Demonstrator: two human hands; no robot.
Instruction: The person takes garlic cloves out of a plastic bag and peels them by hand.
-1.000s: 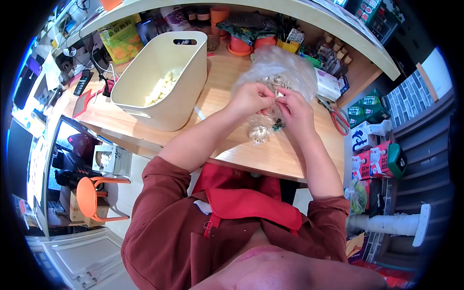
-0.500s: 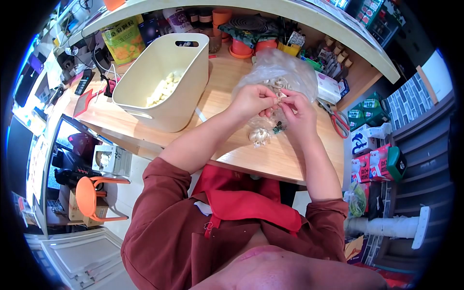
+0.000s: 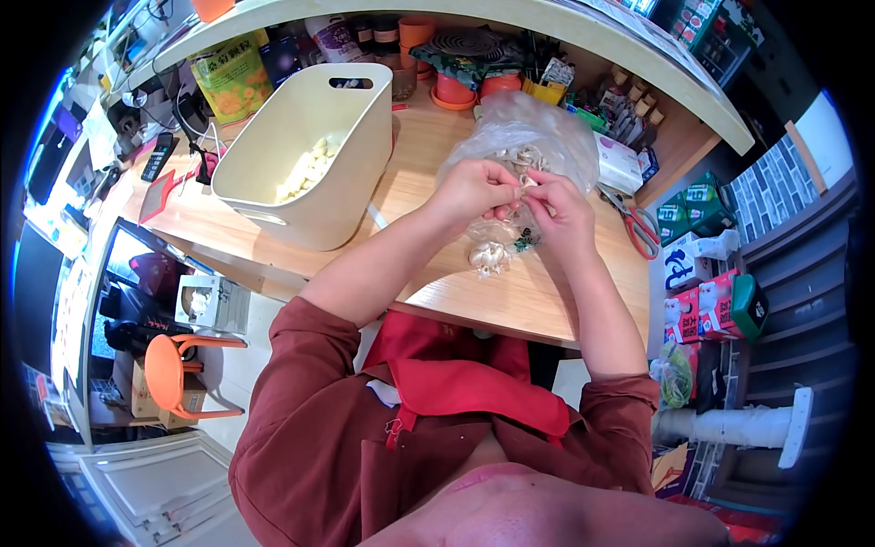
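Observation:
My left hand (image 3: 477, 191) and my right hand (image 3: 562, 208) meet over the table, fingertips pinched on a small garlic clove (image 3: 526, 185) with pale skin. Fingers hide most of the clove. Just behind them lies a clear plastic bag (image 3: 556, 132) with unpeeled garlic (image 3: 526, 157) inside its mouth. Nearer my body, a whitish cluster of garlic (image 3: 489, 258) rests by the bag's front edge. To the left stands a tall cream bin (image 3: 351, 187) with a heap of peeled garlic cloves (image 3: 310, 170) in it.
Red-handled scissors (image 3: 642, 232) lie at the table's right side, beside a white box (image 3: 618, 166). A shelf (image 3: 583, 64) overhangs the back, with orange pots (image 3: 451, 91) and a yellow-green pouch (image 3: 230, 80) beneath. A remote control (image 3: 159, 156) is at the far left.
My fingers have shifted slightly around the clove, both hands staying in nearly the same spot. The bin, bag and garlic on the table look unmoved.

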